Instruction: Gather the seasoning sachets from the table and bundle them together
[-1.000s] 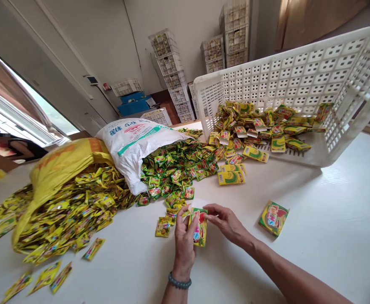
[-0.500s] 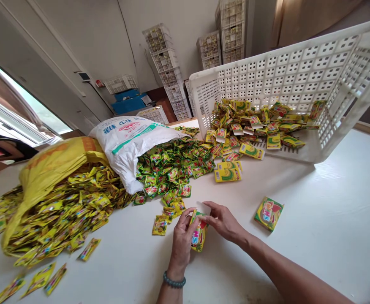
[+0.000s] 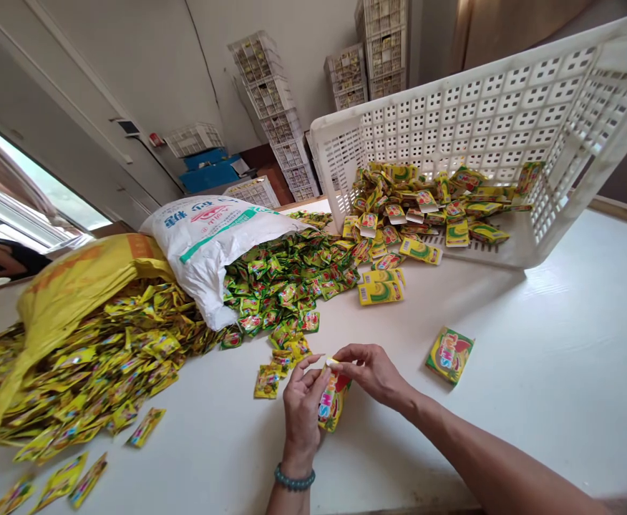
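My left hand (image 3: 298, 415) grips a small yellow-green carton (image 3: 333, 402) with colourful letters, held upright just above the white table (image 3: 533, 400). My right hand (image 3: 370, 372) pinches the carton's top flap with thumb and fingers. A finished carton of the same kind (image 3: 449, 355) lies flat to the right of my hands. Just beyond my hands lie loose green sachets (image 3: 286, 286) spilling from a white sack (image 3: 206, 243). A few yellow sachets (image 3: 266, 381) lie next to my left hand.
A yellow sack (image 3: 71, 286) spills yellow sachets (image 3: 104, 372) across the left of the table. A white perforated crate (image 3: 485, 121) lies on its side at the back right, with folded cartons (image 3: 426, 214) inside and in front. Stacked crates (image 3: 275, 107) stand against the far wall.
The carton's white top flap, open a second ago, has been folded down under my right fingers. Both hands and the carton stay in about the same place.
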`<state>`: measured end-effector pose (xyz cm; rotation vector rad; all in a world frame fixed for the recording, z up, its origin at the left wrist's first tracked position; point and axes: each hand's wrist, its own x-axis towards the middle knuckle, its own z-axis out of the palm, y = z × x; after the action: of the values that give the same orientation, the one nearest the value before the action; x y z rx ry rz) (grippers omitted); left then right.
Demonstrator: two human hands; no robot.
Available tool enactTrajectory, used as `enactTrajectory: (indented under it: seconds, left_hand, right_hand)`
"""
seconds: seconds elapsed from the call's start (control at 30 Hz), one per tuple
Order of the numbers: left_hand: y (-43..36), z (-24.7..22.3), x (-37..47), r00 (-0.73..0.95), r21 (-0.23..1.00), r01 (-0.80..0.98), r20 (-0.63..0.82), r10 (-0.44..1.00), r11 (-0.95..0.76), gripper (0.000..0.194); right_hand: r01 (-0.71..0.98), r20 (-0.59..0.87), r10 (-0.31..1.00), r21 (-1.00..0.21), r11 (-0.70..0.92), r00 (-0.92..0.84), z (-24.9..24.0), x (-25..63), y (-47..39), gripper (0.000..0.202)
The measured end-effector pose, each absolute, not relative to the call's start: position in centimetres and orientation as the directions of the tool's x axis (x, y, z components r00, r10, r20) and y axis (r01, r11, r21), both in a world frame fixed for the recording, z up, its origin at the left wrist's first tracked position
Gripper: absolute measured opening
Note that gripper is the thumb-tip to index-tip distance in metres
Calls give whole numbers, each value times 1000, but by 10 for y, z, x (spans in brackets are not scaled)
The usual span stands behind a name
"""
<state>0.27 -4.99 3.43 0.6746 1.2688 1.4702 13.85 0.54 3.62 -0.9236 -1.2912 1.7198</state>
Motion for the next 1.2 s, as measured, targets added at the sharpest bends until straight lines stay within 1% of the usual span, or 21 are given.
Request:
enactTrajectory:
  seconds: [0.1, 0.17, 0.27, 0.33, 0.43, 0.5, 0.6, 0.63, 0.67, 0.7, 0.73, 0.83, 0.9, 0.97, 1.03, 1.07, 1.13, 1.17, 1.2]
  left_hand:
    - [-50, 33, 2, -277, 930, -350, -222, 935, 117, 45]
    - [-51, 32, 1, -261, 928, -350, -226, 938, 127, 45]
    - [-52, 32, 0, -277, 934, -335, -222, 935, 123, 46]
    - [-52, 32, 0, -295, 936, -332, -219, 930, 115, 46]
    - [-51, 31, -1, -302, 936, -337, -213, 929, 105, 44]
    - [-51, 31, -2, -300, 940, -325, -204, 932, 102, 42]
    - [-52, 31, -4, -326, 956, -283, -177, 929, 83, 41]
    - [-52, 31, -5, -338, 959, -271, -171, 926, 78, 41]
    - [-52, 31, -6, -345, 961, -266, -168, 923, 76, 41]
    - [-52, 32, -6, -345, 960, -271, -172, 923, 77, 40]
    - [-51, 32, -6, -340, 955, -286, -179, 923, 79, 39]
    - [-47, 33, -2, -327, 930, -362, -192, 925, 65, 41]
    - [-46, 35, 2, -348, 920, -390, -192, 918, 44, 46]
    - [-47, 40, 3, -374, 925, -377, -198, 906, 47, 48]
    - [-54, 50, -6, -379, 950, -299, -205, 902, 91, 44]
    - [-60, 58, -16, -371, 969, -212, -202, 906, 129, 42]
    - [-80, 77, -49, -363, 971, 74, -187, 913, 229, 36]
    - [-94, 87, -72, -368, 923, 257, -180, 912, 285, 33]
    - [-110, 97, -97, -405, 835, 420, -178, 897, 355, 31]
  right_hand:
    - [-227, -158, 889, -934, -276, -430, 35, 140, 8, 40]
    - [-223, -186, 861, -920, -322, -473, 37, 143, 10, 40]
    - [-163, -193, 831, -934, -319, -521, 41, 148, 10, 41]
    - [-116, -169, 824, -955, -272, -541, 44, 151, 10, 40]
    - [-3, -112, 821, -991, -137, -560, 48, 154, 10, 38]
    - [92, -50, 831, -996, 2, -554, 51, 155, 7, 35]
    - [211, 143, 830, -931, 297, -539, 55, 151, 0, 33]
    - [238, 208, 818, -893, 383, -536, 55, 149, -3, 34]
    - [258, 254, 812, -862, 436, -525, 55, 146, -6, 34]
    - [268, 271, 824, -855, 444, -498, 54, 143, -9, 33]
    - [264, 258, 849, -873, 409, -462, 52, 141, -12, 32]
    - [207, 174, 916, -943, 261, -362, 43, 134, -17, 34]
    - [186, 182, 906, -945, 268, -383, 38, 130, -21, 45]
    - [184, 196, 870, -934, 306, -452, 36, 127, -25, 53]
    - [199, 167, 827, -928, 316, -537, 36, 125, -28, 54]
    - [227, 156, 810, -915, 335, -566, 36, 125, -28, 55]
    - [321, 181, 797, -846, 425, -576, 35, 132, -22, 57]
    - [384, 220, 803, -788, 481, -554, 33, 139, -17, 57]
    - [453, 273, 810, -716, 531, -518, 31, 148, -9, 57]
